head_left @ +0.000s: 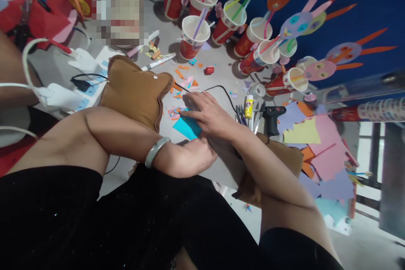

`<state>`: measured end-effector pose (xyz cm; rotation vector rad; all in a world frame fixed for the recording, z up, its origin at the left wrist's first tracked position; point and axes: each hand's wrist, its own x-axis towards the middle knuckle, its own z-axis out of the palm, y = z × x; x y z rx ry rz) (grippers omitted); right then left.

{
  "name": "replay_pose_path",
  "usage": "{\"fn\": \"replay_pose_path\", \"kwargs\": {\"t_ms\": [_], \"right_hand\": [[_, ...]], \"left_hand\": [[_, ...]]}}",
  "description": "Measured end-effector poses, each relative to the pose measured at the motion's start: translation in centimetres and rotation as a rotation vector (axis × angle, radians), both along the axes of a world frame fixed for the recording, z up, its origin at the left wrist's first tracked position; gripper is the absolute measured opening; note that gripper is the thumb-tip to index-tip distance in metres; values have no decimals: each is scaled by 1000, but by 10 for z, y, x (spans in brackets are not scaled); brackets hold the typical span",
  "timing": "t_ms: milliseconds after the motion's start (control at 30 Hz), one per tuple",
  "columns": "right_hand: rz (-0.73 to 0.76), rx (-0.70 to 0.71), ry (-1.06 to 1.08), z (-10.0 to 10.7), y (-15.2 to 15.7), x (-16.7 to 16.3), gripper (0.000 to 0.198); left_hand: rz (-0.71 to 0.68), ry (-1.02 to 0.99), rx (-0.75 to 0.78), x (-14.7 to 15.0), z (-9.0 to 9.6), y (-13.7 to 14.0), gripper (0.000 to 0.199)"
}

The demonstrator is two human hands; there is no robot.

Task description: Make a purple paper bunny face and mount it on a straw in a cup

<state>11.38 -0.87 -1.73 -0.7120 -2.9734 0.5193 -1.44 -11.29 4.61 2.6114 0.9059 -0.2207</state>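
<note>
A sheet of bright blue paper (187, 128) lies on the table between my hands. My right hand (215, 116) rests over its far right side, fingers stretched out and apart, palm down. My left hand (191, 158), below a pale green bangle (157, 151), is curled closed against the near right corner of the sheet. Its fingertips are partly hidden, and the part of the sheet under both hands cannot be seen. Small paper scraps (174, 112) in orange, pink and blue lie just beyond the sheet.
Red-and-white paper cups (192, 46) with paper faces on straws line the back. Brown cushions (134, 90) lie beside both arms. A black glue gun (274, 119), a yellow glue stick (249, 106) and coloured paper (329, 135) are at the right. A power strip (91, 93) with cables is at the left.
</note>
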Motion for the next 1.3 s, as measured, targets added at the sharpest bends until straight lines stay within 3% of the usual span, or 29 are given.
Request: {"fn": "replay_pose_path", "kwargs": {"t_ms": [200, 300, 533, 767, 900, 1033, 1133, 1300], "right_hand": [[-143, 21, -5, -8, -3, -7, 56], [-144, 20, 24, -6, -2, -1, 50], [-28, -73, 36, -5, -8, 19, 42], [-73, -51, 80, -8, -6, 26, 47], [-52, -83, -17, -5, -10, 20, 61], [-12, -112, -32, 0, -10, 22, 50], [-37, -90, 16, 2, -8, 24, 47], [-20, -90, 2, -5, -10, 10, 57]], "left_hand": [[-69, 121, 37, 6, -13, -1, 52], [-78, 158, 29, 7, -13, 1, 60], [-41, 85, 35, 11, -31, -8, 41], [-43, 55, 103, 18, -47, -13, 36], [-47, 68, 127, 17, -44, -10, 45], [-69, 69, 74, 13, -34, -6, 35], [-62, 92, 26, 9, -24, -3, 39], [-71, 90, -26, 3, -12, -2, 59]]}}
